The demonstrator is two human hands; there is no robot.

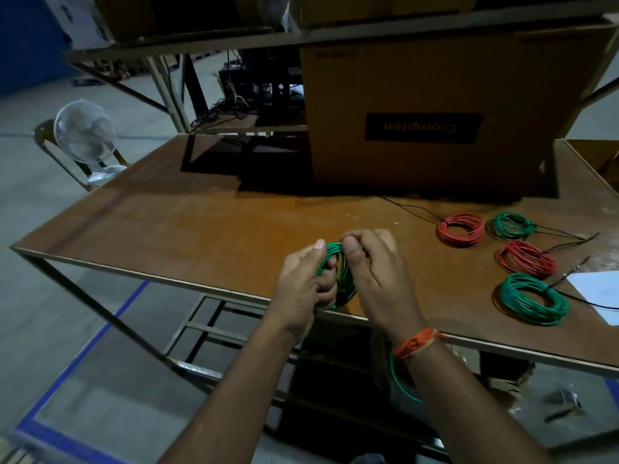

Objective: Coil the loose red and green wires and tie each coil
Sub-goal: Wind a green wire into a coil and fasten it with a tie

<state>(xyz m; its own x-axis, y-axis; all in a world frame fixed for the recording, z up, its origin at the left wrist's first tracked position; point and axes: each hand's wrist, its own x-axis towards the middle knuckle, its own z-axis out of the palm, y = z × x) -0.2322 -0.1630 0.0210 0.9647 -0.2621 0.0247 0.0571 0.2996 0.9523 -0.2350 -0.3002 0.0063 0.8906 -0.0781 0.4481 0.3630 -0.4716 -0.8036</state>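
You face a brown wooden surface [207, 209] on a metal frame. At its far side stands a large cardboard box [435, 105] with an upside-down black label reading "Crompton" [422, 128]. A white sheet of paper [599, 289] lies at the right edge of the surface. To your left, a white fan [87, 135] sits on a chair, on the grey floor [40, 296]. Blue tape lines [93, 339] run across that floor. Behind the surface, a metal shelf [187, 45] carries more boxes, and a tangle of black cables [227, 108] lies below it.
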